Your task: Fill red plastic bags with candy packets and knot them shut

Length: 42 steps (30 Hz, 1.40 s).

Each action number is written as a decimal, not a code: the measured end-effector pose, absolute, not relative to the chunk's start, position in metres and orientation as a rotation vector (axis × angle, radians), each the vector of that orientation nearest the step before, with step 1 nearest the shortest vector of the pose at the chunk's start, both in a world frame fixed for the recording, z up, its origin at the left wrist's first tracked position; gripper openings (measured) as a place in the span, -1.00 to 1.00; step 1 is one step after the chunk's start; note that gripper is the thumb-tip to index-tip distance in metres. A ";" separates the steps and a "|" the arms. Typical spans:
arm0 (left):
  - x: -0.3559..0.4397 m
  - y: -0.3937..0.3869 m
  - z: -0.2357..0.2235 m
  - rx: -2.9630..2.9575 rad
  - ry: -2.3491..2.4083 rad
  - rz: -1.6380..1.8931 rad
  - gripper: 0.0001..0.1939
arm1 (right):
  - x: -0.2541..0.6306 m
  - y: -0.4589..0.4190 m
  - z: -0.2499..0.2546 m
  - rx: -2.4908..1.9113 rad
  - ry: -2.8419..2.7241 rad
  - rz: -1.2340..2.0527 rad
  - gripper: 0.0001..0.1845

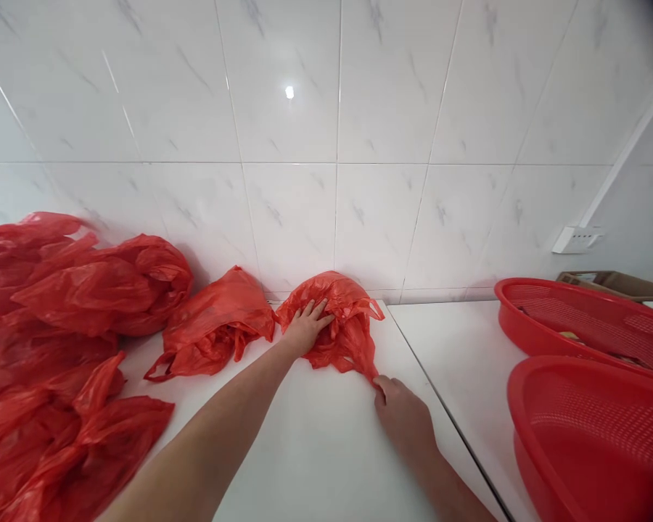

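Observation:
A crumpled red plastic bag (pixel 329 290) lies against the tiled wall in front of me. My left hand (pixel 307 328) rests on top of it with fingers spread. Lower right of it, my right hand (pixel 405 417) pinches a drawn-out end of the same bag between thumb and fingers. Whatever the bag may contain is hidden by its folds. Just left of it sits another red plastic bag (pixel 218 326), its handle loop trailing on the white table (pixel 305 449).
More red bags (pixel 103 290) are heaped along the left side. Two red plastic baskets (pixel 544 435) stand at the right, the farther one holding small items. Behind them is a brown box (pixel 614 283). A socket (pixel 577 239) is on the wall. A seam divides the tabletop.

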<state>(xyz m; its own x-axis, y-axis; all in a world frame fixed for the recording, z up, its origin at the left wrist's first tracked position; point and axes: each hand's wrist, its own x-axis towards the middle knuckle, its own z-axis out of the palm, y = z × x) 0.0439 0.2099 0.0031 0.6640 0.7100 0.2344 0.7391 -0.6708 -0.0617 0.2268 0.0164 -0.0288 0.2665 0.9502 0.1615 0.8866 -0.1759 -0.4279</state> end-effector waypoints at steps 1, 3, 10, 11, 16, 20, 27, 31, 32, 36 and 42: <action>0.045 0.211 0.004 -2.728 -1.204 -0.281 -0.31 | 0.223 0.011 -0.029 -2.091 -1.663 0.221 -0.72; 0.047 0.212 0.005 -2.733 -1.223 -0.272 -0.31 | 0.212 -0.001 -0.031 -2.042 -1.692 0.250 -0.76; 0.051 0.219 0.013 -2.820 -1.225 -0.175 -0.23 | 0.169 -0.029 -0.038 -1.818 -1.966 0.272 -0.77; 0.051 0.220 0.014 -2.835 -1.227 -0.162 -0.22 | 0.166 -0.031 -0.036 -1.762 -2.024 0.305 -0.75; 0.053 0.223 0.021 -2.913 -1.266 -0.093 -0.16 | 0.156 -0.040 -0.008 -1.481 -2.102 0.901 -0.71; 0.050 0.227 0.036 -3.026 -1.284 -0.019 -0.25 | 0.159 -0.048 0.011 -1.313 -1.847 1.544 -0.77; 0.046 0.215 0.048 -3.010 -1.240 -0.230 -0.53 | 0.182 -0.042 -0.010 -1.287 -1.719 1.699 -0.72; 0.049 0.187 0.041 -2.867 -1.154 -0.449 -0.68 | 0.190 -0.032 -0.011 -1.131 -1.576 1.822 -0.70; 0.048 0.178 0.040 -2.831 -1.128 -0.504 -0.72 | 0.191 -0.030 -0.010 -1.089 -1.534 1.853 -0.70; 0.030 0.146 0.036 -2.713 -1.092 -0.662 -0.76 | 0.194 -0.026 -0.011 -0.926 -1.387 1.927 -0.76; 0.003 0.128 0.014 -2.786 -1.062 -0.668 -0.34 | 0.192 -0.037 -0.012 -1.014 -1.479 1.933 -0.85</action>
